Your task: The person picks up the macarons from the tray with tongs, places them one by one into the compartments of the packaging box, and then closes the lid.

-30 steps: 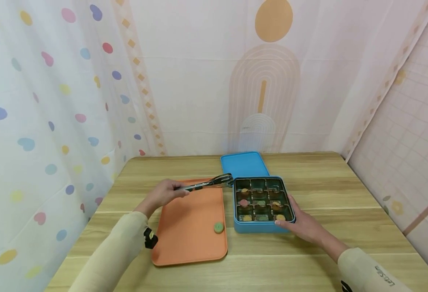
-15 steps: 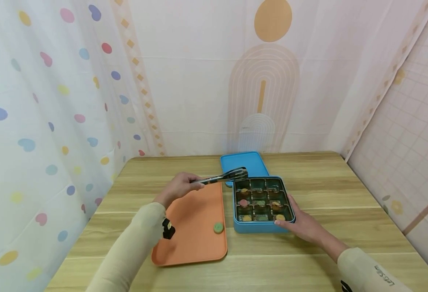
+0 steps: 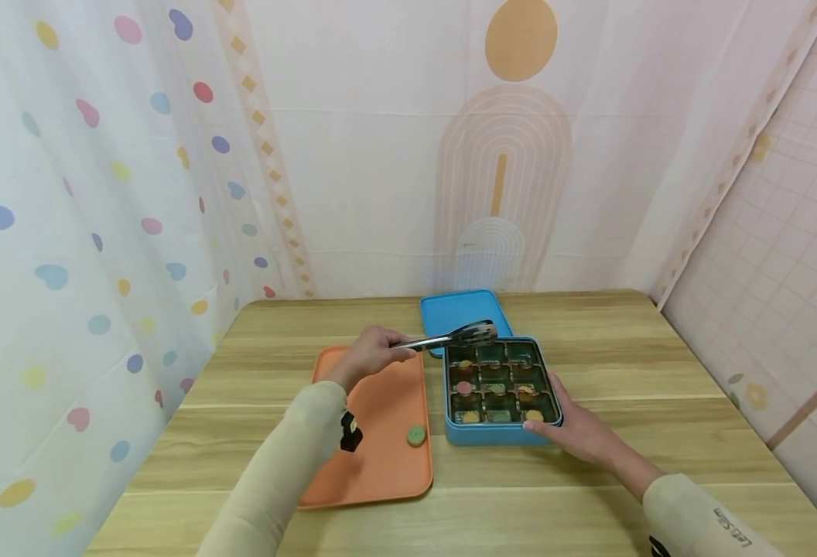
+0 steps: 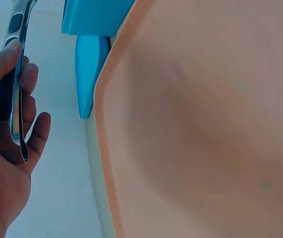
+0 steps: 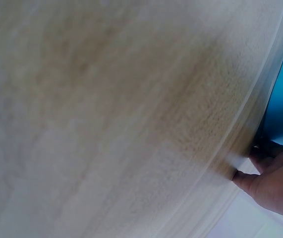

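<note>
My left hand (image 3: 372,356) grips metal tongs (image 3: 438,342) with dark handle grips, thumb along one arm in the left wrist view. The tongs' slotted heads are over the back left rim of a blue box (image 3: 495,435). Inside it, a dark divided insert (image 3: 483,377) has several compartments, some holding small round pieces: a pink one (image 3: 464,387), a green one (image 3: 497,388) and yellow-orange ones (image 3: 534,416). My right hand (image 3: 579,427) holds the box's front right corner, thumb on the rim, fingers along the side. A green round piece (image 3: 416,435) lies on the orange tray.
The orange tray (image 3: 381,472) lies left of the box, under my left forearm. A blue lid (image 3: 457,308) rests behind the box. All stand on a wooden table (image 3: 589,510), with patterned curtains (image 3: 367,155) behind and at both sides.
My left hand has carried the tongs rightward and slightly back, from above the tray to over the box's back rim. The right hand and box stay in place.
</note>
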The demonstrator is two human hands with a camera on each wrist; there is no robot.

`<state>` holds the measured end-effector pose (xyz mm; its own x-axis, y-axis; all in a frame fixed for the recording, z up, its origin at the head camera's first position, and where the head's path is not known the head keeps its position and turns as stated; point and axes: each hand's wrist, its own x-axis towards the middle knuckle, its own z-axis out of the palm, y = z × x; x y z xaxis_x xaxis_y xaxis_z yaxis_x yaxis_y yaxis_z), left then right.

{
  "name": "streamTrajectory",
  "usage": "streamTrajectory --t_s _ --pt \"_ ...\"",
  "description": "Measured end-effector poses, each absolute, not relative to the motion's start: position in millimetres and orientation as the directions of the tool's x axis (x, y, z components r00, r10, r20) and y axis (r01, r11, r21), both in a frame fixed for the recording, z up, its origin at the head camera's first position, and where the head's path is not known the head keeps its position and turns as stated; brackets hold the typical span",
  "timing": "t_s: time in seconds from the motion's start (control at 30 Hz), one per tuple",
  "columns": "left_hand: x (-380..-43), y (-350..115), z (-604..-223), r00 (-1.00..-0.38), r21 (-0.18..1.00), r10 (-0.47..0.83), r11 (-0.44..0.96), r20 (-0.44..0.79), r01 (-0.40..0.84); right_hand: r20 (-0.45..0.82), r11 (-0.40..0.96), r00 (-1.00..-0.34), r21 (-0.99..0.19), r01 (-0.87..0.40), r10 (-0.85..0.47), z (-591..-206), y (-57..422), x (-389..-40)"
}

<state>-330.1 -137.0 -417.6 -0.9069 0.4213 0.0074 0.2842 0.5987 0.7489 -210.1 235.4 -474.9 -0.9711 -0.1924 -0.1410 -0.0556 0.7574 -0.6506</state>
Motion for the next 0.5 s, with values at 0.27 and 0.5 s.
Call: streamTrajectory --t_s 0.27,0.5 --pt "-332.1 -119.8 -426.9 -0.901 0.744 0.433 0.608 -0.018 0.277 -0.140 0.756 -0.970 -0.652 -0.060 -0.197 -475.2 235.0 -209.4" --pt "-330.4 -114.7 -430.7 -0.894 0.755 0.447 0.597 -0.033 0.271 -0.131 0.759 -0.972 -0.647 -0.066 -0.195 -475.4 235.7 -210.1"
